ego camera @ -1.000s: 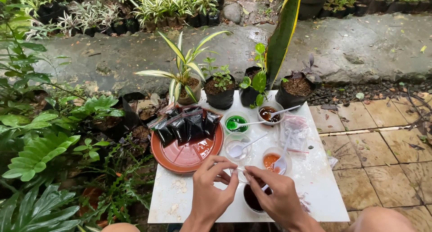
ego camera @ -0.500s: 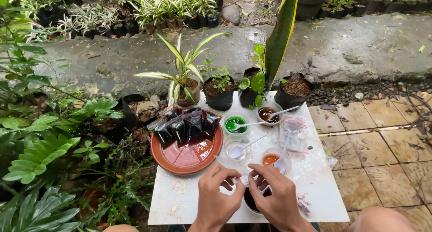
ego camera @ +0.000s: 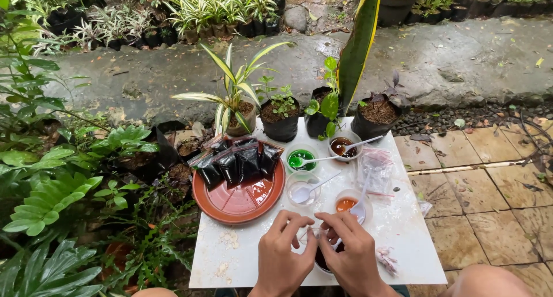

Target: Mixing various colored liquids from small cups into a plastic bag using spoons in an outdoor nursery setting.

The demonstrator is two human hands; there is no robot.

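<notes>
Garden greenery and a wet stone path surround the small white bench (ego camera: 403, 239) you work at, with potted plants (ego camera: 280, 117) lined along its far edge. Your left hand (ego camera: 282, 256) and right hand (ego camera: 351, 256) meet at the near edge, fingers pinched narrow around a small clear plastic bag (ego camera: 314, 235) held between them, just above a cup of dark liquid (ego camera: 322, 261) that your hands mostly hide. How firmly either hand grips the film you cannot tell from here. The bag looks light, thin and limp, likely slippery if wet, so take it by its top edge with fingertips rather than the body. Just beyond your right hand sits a cup of orange liquid (ego camera: 347, 203) with a white spoon (ego camera: 358, 209); farther off stand a clear cup (ego camera: 303, 187), a green cup (ego camera: 301, 159) and a brown cup (ego camera: 343, 147). To the left a terracotta saucer (ego camera: 239, 199) holds filled dark packets (ego camera: 239, 161). Spare clear bags (ego camera: 375, 169) lie at the right.
</notes>
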